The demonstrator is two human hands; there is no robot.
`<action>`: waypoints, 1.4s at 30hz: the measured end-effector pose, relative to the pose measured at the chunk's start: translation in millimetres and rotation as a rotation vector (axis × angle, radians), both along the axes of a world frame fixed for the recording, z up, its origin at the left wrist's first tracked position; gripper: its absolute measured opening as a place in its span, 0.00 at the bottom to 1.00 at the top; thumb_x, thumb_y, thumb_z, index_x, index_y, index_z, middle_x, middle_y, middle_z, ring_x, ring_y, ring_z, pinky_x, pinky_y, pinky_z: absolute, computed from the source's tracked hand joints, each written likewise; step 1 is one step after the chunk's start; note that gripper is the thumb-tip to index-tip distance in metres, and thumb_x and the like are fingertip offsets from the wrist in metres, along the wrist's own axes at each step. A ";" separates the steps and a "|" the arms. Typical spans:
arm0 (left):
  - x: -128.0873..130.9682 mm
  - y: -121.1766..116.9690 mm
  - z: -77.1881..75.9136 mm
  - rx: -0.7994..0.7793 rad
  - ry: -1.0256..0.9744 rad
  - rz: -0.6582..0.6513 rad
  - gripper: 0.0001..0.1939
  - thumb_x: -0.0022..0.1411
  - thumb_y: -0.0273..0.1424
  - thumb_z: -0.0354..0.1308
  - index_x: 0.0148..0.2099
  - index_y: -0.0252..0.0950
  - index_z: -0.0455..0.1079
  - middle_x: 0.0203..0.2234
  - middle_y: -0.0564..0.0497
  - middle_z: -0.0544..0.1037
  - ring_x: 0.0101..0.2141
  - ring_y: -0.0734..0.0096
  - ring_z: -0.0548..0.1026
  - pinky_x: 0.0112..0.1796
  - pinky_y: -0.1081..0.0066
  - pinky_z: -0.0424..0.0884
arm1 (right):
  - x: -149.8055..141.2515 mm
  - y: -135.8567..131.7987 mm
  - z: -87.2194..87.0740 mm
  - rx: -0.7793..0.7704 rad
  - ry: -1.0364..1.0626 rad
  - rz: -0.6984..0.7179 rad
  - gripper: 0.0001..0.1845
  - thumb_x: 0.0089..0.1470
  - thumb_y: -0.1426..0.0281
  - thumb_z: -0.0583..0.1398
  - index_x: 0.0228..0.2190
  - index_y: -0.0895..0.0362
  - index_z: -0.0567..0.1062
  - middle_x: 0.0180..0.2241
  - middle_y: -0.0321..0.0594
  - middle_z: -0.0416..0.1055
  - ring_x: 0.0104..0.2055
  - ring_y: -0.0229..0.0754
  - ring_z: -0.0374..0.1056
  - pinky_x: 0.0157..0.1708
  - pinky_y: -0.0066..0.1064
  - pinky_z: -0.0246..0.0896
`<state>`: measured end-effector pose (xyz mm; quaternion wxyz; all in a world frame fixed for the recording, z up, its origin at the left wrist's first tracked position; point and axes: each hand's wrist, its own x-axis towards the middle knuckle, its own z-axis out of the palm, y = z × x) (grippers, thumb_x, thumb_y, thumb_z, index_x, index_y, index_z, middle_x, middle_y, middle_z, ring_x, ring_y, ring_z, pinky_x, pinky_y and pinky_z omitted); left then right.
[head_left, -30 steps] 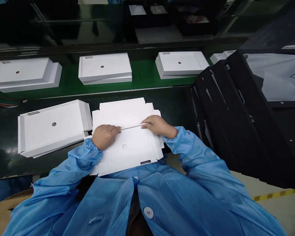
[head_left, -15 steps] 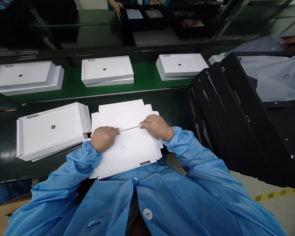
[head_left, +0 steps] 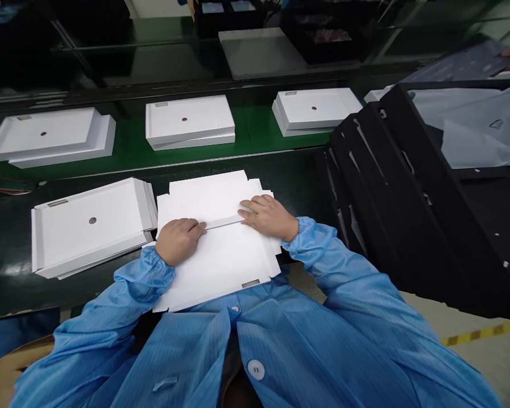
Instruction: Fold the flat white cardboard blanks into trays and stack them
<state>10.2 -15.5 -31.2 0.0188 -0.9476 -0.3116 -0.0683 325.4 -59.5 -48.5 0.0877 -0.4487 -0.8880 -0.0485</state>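
A flat white cardboard box blank lies on the dark table in front of me, on top of more white blanks. My left hand and my right hand press down on a narrow flap folded along the blank's middle. Both hands have their fingers curled on that flap, the left at its left end, the right at its right end. Blue sleeves cover both arms.
A folded white tray with a small hole sits left of the blank. Three similar white trays lie on the green conveyor belt behind. Black slanted dividers stand at the right, with clear plastic sheets on them.
The flap under my fingers has folded further over and now lies flatter and wider; the small hole in the blank is covered. My hands barely shifted.
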 end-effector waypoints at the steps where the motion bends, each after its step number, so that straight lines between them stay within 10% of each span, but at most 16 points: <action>1: 0.2 0.0 0.7 -0.002 0.004 0.008 0.17 0.74 0.36 0.49 0.52 0.37 0.78 0.41 0.42 0.83 0.41 0.56 0.81 0.38 0.59 0.73 | 0.5 -0.4 -0.1 0.005 0.012 0.002 0.19 0.69 0.60 0.54 0.52 0.55 0.76 0.56 0.48 0.72 0.51 0.50 0.61 0.48 0.42 0.51; 10: 1.5 1.7 2.1 0.015 0.052 0.032 0.19 0.74 0.36 0.46 0.50 0.38 0.78 0.39 0.41 0.83 0.40 0.58 0.80 0.38 0.59 0.73 | 8.9 4.0 -1.8 -0.007 0.097 0.020 0.16 0.70 0.68 0.52 0.45 0.53 0.80 0.37 0.42 0.78 0.41 0.45 0.63 0.42 0.38 0.50; 37: -2.0 1.7 -9.0 0.131 -0.006 -0.034 0.17 0.73 0.36 0.50 0.54 0.36 0.76 0.43 0.41 0.81 0.41 0.57 0.78 0.40 0.58 0.72 | 2.5 21.9 4.4 0.147 -0.156 0.257 0.16 0.68 0.75 0.51 0.36 0.62 0.78 0.35 0.46 0.74 0.38 0.44 0.61 0.40 0.39 0.48; 42: -1.9 1.2 -9.8 0.143 -0.003 -0.030 0.17 0.73 0.36 0.50 0.54 0.36 0.76 0.43 0.41 0.80 0.41 0.56 0.78 0.40 0.58 0.71 | -0.3 14.1 5.2 0.181 -0.199 0.220 0.14 0.66 0.75 0.52 0.43 0.63 0.78 0.50 0.52 0.75 0.42 0.47 0.62 0.39 0.41 0.49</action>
